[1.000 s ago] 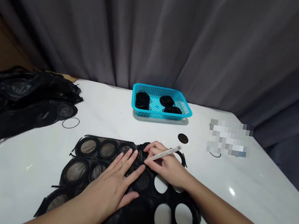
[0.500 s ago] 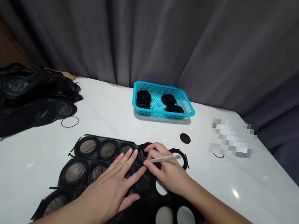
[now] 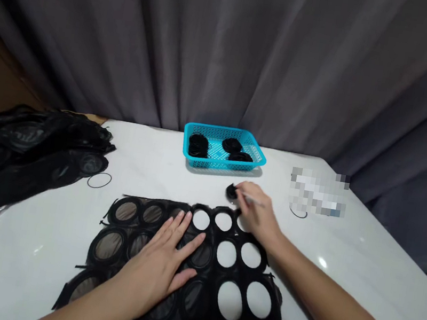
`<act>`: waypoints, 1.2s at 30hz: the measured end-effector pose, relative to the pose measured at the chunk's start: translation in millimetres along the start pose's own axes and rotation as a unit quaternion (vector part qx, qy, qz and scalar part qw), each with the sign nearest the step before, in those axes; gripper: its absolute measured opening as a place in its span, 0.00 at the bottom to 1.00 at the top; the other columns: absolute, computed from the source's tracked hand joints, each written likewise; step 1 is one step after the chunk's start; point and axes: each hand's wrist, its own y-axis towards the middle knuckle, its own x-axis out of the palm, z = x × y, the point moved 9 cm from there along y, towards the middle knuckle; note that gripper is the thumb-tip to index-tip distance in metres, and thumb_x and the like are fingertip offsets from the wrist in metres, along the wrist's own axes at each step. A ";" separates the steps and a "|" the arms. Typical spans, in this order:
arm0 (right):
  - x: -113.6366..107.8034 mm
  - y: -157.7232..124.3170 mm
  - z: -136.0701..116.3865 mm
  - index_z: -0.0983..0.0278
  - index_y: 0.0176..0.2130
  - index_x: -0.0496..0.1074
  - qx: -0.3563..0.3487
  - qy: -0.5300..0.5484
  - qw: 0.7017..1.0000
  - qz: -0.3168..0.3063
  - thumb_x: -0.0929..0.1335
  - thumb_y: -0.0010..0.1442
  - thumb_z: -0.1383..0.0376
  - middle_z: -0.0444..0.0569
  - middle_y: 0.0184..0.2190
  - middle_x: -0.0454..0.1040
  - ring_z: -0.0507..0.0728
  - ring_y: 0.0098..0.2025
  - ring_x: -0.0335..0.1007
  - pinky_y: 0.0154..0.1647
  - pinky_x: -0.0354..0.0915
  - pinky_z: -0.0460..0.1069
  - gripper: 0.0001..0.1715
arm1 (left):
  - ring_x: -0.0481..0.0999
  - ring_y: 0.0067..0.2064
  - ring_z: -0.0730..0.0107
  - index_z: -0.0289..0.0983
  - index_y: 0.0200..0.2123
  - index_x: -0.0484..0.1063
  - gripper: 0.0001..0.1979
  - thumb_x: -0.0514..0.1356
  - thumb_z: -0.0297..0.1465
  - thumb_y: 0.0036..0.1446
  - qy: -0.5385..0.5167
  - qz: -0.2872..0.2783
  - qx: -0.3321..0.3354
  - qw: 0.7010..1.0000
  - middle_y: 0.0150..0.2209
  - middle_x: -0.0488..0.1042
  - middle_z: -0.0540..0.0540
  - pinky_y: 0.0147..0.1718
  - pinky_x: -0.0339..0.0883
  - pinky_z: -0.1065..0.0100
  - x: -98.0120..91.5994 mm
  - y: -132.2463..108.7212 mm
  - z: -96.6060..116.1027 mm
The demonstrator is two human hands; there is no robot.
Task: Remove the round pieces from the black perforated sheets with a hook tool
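A black sheet (image 3: 205,294) with rows of round rings lies on the white table. Thin dark film fills the rings on the left, while several on the right are open holes showing white. My left hand (image 3: 165,260) is spread flat on the middle of the sheet, fingers apart, pressing nothing else. Beyond the sheet's far edge, my right hand (image 3: 257,207) is closed around a thin whitish tool (image 3: 252,199). Its fingertips touch a crumpled dark piece of film (image 3: 231,191), held at or just above the table.
A blue perforated basket (image 3: 222,165) with several black bundles stands at the back. More black sheets (image 3: 19,156) are heaped at left, beside a thin black loop (image 3: 99,180). Another loop (image 3: 299,213) lies at right near a blurred-out item (image 3: 317,193). A grey curtain (image 3: 231,49) hangs behind.
My right hand has moved from the sheet's top row to beyond its far edge, carrying dark film. A top-row ring that was dark now shows white. My left hand stays in place.
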 end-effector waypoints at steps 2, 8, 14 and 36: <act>-29.2 0.1 53.4 0.62 0.31 0.62 0.113 -0.055 0.991 0.034 0.60 0.66 0.65 0.51 0.32 0.71 0.59 0.34 0.66 0.37 0.61 0.52 0.10 | 0.49 0.70 0.43 0.42 0.68 0.58 0.30 0.58 0.41 0.67 -0.003 0.008 0.001 1.000 0.72 0.44 0.35 0.62 0.58 0.44 -1.9 -0.6 -0.4; -82.4 -14.7 96.2 0.62 0.28 0.61 0.162 -0.150 0.972 0.087 0.63 0.61 0.63 0.59 0.38 0.71 0.66 0.45 0.65 0.50 0.59 0.59 0.10 | 0.48 0.70 0.39 0.44 0.69 0.57 0.28 0.57 0.38 0.68 0.011 -0.005 0.030 0.999 0.69 0.55 0.44 0.60 0.58 0.37 -0.3 2.6 2.8; -15.4 -23.8 82.7 0.64 0.29 0.66 0.222 0.198 0.955 -0.016 0.65 0.63 0.55 0.56 0.50 0.73 0.60 0.47 0.71 0.44 0.65 0.51 0.17 | 0.52 0.69 0.41 0.40 0.71 0.51 0.32 0.56 0.40 0.68 0.020 -0.019 0.029 0.999 0.68 0.57 0.44 0.60 0.60 0.40 -5.9 3.3 1.2; -25.1 -28.2 143.2 0.63 0.32 0.66 0.309 0.252 0.915 0.052 0.70 0.56 0.55 0.48 0.26 0.74 0.54 0.29 0.71 0.33 0.64 0.48 0.15 | 0.69 0.58 0.57 0.42 0.49 0.75 0.13 0.52 0.32 0.71 -0.108 -0.009 -0.051 0.993 0.57 0.71 0.45 0.54 0.66 0.51 -18.5 23.7 -38.1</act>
